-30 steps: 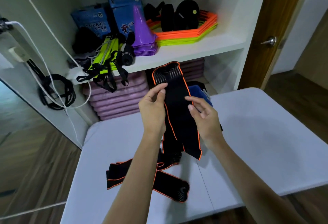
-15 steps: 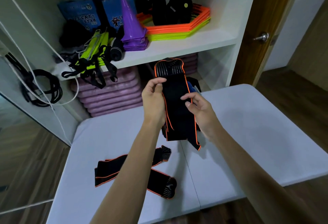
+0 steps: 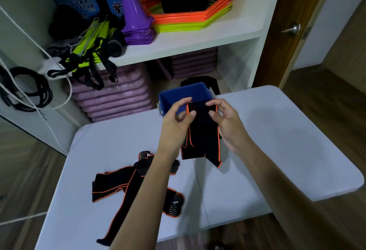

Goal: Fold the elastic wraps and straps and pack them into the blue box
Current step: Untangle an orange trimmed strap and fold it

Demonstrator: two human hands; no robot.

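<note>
Black, orange-edged folded wrap (image 3: 202,130) is now hanging lower, mid-frame before the blue box (image 3: 184,95), no longer raised toward the shelf. I'm pinching its top fold with my left hand (image 3: 176,122) and right hand (image 3: 227,122), fingers clamped on it. Two more wraps (image 3: 122,184) are lying crossed lower left. The white table (image 3: 287,140) is lying bare rightward. Box interior looks partly hidden; contents unclear.

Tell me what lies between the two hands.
The folded black wrap with orange edging, pinched at its top by left hand and right hand, head view.
</note>
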